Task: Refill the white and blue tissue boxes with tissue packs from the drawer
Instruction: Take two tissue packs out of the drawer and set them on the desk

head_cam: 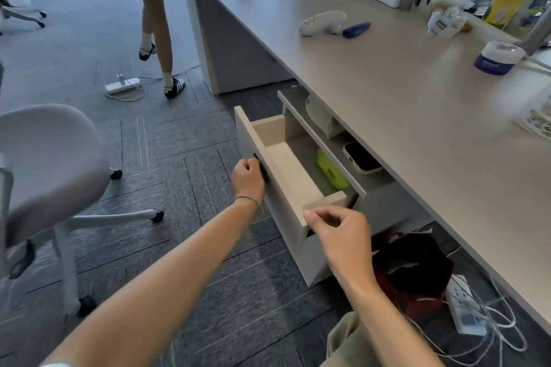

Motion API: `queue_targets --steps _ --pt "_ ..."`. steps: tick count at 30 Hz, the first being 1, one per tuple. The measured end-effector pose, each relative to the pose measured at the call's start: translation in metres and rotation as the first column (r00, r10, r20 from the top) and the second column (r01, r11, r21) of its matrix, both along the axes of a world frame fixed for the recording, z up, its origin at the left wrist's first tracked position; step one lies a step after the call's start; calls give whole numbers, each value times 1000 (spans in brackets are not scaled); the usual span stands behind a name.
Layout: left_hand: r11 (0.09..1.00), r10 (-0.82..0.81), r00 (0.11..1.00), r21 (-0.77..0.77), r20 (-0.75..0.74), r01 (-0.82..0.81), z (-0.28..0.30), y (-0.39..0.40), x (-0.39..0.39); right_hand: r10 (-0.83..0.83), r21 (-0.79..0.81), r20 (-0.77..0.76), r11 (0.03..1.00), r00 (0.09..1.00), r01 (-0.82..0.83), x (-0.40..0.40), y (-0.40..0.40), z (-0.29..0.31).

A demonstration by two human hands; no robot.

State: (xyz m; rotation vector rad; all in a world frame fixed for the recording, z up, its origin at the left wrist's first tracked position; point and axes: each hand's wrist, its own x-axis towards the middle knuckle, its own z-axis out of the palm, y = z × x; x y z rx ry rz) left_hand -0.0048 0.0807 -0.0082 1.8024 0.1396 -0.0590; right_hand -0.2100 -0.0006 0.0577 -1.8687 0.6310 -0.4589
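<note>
Head view
Drawer (286,170): pulled out from under the desk (417,104); a lime-green tissue pack (331,171) lies at its far side, partly under the shelf above.
Shelf (351,158): holds a phone (362,158) lying flat and a pale box (323,119) further back.
Desk top: white handheld device (323,22), blue case (356,29), round tub (498,57).
Left hand (247,179): arm stretched out, fingers curled closed on the dark handle (260,168) on the drawer front.
Right hand (337,229): at the drawer's near corner, thumb and forefinger pinched together, holding nothing visible.
</note>
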Motion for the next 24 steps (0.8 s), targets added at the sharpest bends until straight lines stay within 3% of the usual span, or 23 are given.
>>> queue_targets --steps 10,24 --pt "997 65 995 -32 -72 -67 1 117 -6 284 3 -111 958 952 -285 15 89 5" --pt "987 137 987 91 -79 -130 16 216 -19 435 -99 -113 890 893 -446 29 175 2"
